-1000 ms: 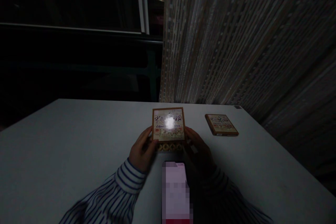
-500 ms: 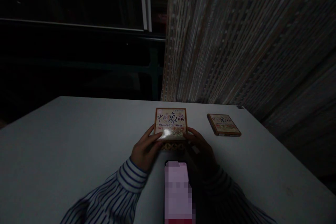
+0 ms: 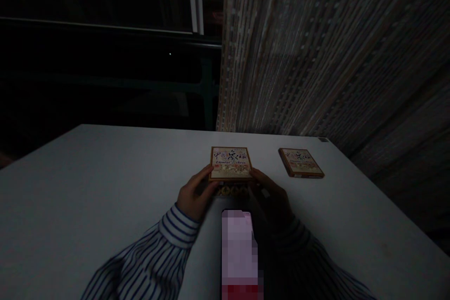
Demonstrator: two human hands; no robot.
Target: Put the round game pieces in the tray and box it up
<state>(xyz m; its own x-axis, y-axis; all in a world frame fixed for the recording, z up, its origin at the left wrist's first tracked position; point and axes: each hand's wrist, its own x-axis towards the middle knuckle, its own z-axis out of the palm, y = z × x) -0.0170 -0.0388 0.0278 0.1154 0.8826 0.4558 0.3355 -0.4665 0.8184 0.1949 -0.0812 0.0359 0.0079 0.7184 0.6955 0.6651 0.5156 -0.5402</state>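
Note:
My left hand (image 3: 194,193) and my right hand (image 3: 271,195) hold a square box lid (image 3: 231,164) by its left and right near corners. The lid is printed with "Chinese chess" and dark characters. Just below its near edge, a row of round pieces (image 3: 227,191) shows in shadow; whatever they lie in is mostly hidden beneath the lid. A phone (image 3: 239,248) with a lit screen lies between my forearms, nearer to me.
A second box (image 3: 301,163) with the same print lies to the right on the white table (image 3: 116,187). A striped string curtain (image 3: 281,56) hangs behind the table. A dark window area is at the back left.
The lid has tipped flatter, and its near edge has moved up in the view. My hands still hold it by the sides. The camera view has shifted slightly.

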